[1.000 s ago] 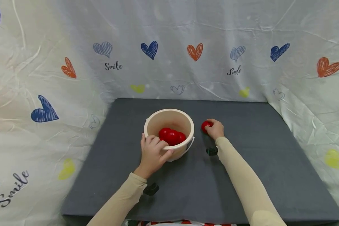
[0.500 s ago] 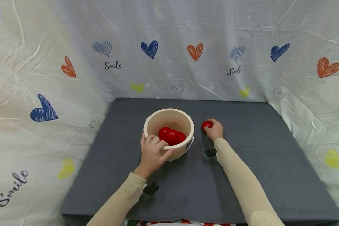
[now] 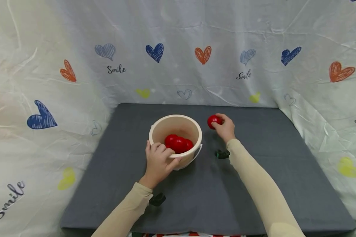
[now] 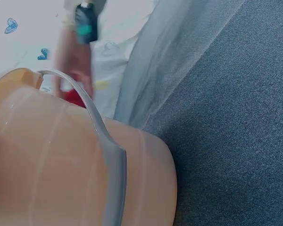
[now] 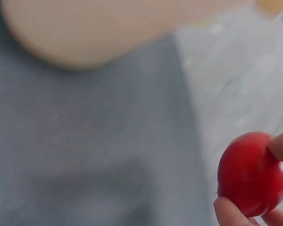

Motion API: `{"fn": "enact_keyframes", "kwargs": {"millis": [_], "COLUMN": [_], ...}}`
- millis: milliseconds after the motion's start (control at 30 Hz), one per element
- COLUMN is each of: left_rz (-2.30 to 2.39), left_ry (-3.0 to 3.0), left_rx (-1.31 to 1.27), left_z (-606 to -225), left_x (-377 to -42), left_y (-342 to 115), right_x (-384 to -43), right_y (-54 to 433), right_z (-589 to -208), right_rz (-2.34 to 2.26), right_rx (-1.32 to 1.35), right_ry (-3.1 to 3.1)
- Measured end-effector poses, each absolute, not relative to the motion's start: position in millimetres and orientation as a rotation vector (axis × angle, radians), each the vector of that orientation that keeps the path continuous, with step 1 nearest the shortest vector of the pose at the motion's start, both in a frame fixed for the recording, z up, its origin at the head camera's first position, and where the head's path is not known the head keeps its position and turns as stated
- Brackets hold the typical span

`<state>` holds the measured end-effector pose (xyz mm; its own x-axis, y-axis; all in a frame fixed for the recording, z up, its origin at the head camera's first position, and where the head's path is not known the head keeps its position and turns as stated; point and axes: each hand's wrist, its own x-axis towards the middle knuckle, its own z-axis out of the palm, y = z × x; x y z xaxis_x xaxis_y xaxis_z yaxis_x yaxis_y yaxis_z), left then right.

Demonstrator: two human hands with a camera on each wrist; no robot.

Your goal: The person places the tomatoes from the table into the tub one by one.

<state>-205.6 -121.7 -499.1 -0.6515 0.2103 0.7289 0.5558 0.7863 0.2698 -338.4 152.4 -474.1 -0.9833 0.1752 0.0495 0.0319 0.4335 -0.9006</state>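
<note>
A cream bucket (image 3: 178, 125) stands on the dark table, with several red tomatoes (image 3: 179, 144) lying inside. My left hand (image 3: 158, 163) grips its near left rim, fingers over the edge and thumb along the outside. Right of the bucket, my right hand (image 3: 226, 128) holds another tomato (image 3: 212, 121) up over the table. Seen from the right wrist, that smooth, shiny tomato (image 5: 250, 174) is pinched between thumb and fingers. The bucket's pale handle (image 4: 115, 183) hangs down its side in the left wrist view.
The grey-covered table (image 3: 273, 171) spreads around the bucket. Behind it and along both sides hangs a white curtain (image 3: 178, 72) printed with hearts and the word Smile. Small black devices (image 3: 157, 199) are strapped at both wrists.
My right hand has lifted the tomato from the table, moving it up and slightly away from me. The left hand keeps its grip on the bucket rim.
</note>
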Motion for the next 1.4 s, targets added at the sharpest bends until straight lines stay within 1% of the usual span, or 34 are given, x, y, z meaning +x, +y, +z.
{"fn": "enact_keyframes", "kwargs": {"millis": [133, 267, 433, 600, 733, 1167, 1400], "left_rz": [-0.641, -0.642, -0.645, -0.634, -0.623, -0.622, -0.625], "left_ry": [-2.248, -2.241, -2.242, -2.243, -2.250, -2.251, -2.224], "left_rx": [-0.569, -0.569, -0.564, -0.565, -0.561, -0.567, -0.573], "left_z": [-497.7, -498.2, -499.3, -499.0, -498.9, -498.5, -499.0], "left_x": [-204.8, -205.4, -206.3, -206.7, -206.5, -206.8, -207.0], "left_y": [-121.2, -120.7, -120.7, -121.1, -121.1, -121.4, -121.2], "right_x": [-332.3, -314.1, -291.5, -278.0, -271.8, -261.1, -261.9], "right_y": [141.5, 123.6, 102.7, 86.9, 77.6, 60.9, 57.1], "right_z": [-438.2, -406.6, -389.2, -389.4, -395.8, -404.7, -411.6], "right_rz": [1.780, 1.902, 1.922, 1.874, 1.843, 1.834, 1.837], "right_rx": [-0.074, 0.088, 0.333, 0.484, 0.542, 0.550, 0.597], "right_ry": [-2.417, -2.323, -2.322, -2.375, -2.441, -2.593, -2.525]}}
